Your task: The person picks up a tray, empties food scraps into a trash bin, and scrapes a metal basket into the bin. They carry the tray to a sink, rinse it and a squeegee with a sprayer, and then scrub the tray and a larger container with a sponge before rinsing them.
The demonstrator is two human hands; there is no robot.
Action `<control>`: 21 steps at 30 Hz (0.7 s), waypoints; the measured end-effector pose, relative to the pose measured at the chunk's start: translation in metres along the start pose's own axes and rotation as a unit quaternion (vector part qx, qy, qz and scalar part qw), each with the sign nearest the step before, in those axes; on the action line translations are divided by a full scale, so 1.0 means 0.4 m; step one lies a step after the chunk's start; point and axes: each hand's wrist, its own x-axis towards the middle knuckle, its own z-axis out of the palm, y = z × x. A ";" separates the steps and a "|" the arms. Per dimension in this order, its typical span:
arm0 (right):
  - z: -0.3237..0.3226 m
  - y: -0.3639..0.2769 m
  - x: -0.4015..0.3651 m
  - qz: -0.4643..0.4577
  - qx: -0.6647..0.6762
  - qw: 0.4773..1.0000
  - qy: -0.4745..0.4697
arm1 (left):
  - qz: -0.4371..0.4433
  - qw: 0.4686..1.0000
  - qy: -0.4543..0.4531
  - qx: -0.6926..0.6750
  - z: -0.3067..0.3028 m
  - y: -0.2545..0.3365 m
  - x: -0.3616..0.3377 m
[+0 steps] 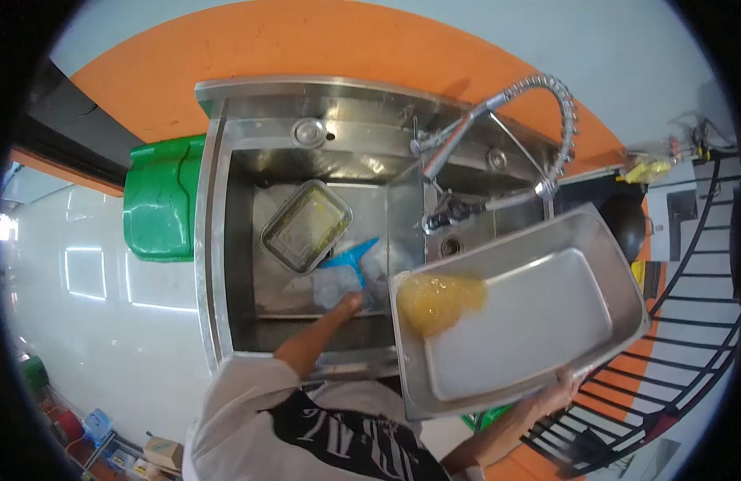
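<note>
My left hand (pixel 350 303) reaches down into the sink and is closed at the handle end of a blue squeegee (pixel 348 258). The squeegee's blade lies close to a small metal tray (pixel 306 227) with yellowish residue on its inside, resting in the sink basin. On the other side, my right hand (pixel 564 388) grips the near rim of a large stainless steel food pan (pixel 519 321). The pan is tilted, and a wet, yellow, translucent mass (pixel 436 303) sits in its left corner, near the sink's divider. The fingers under the pan's rim are partly hidden.
A coiled spring faucet (pixel 567 120) arches over the sink (pixel 218 240) at the back right. A green bin (pixel 160 199) stands against the sink's left side. Black metal railings (pixel 691 321) and a dark wok (pixel 627 228) are beyond the pan at right.
</note>
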 end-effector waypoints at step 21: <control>-0.014 -0.249 -0.088 -0.056 -0.028 0.994 0.094 | 0.069 0.987 0.027 0.144 -0.046 0.062 -0.387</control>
